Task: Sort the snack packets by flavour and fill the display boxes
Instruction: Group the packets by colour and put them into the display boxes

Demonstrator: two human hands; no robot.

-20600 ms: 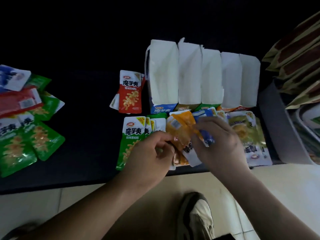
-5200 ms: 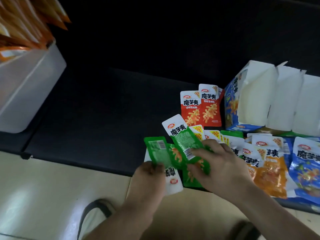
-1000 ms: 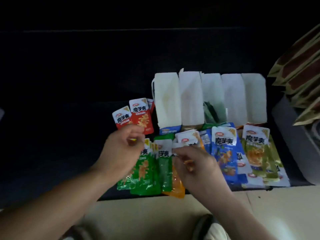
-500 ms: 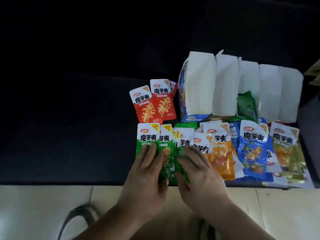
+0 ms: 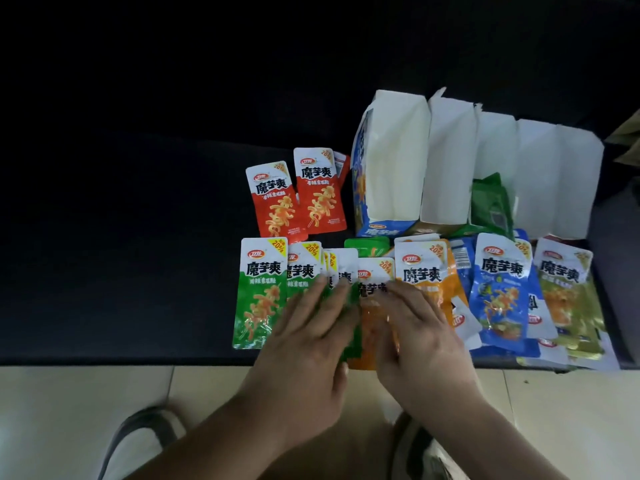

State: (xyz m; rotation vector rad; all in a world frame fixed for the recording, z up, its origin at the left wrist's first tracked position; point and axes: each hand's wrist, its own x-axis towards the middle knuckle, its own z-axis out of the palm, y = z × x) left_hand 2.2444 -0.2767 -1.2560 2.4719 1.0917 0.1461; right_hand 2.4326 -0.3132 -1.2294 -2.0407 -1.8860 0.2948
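Left hand (image 5: 308,344) flat on green packets (image 5: 259,292), right hand (image 5: 415,341) flat on orange packets (image 5: 426,275), nothing gripped; mid-sort, greens probably get boxed next.

Indoor sorting spot; shop or home unclear.
Open white cardboard display boxes (image 5: 391,168) stand on a dark bench (image 5: 121,237); glossy printed snack packets (image 5: 261,289) lie before the boxes, pale floor tiles (image 5: 86,393) nearer the viewer.
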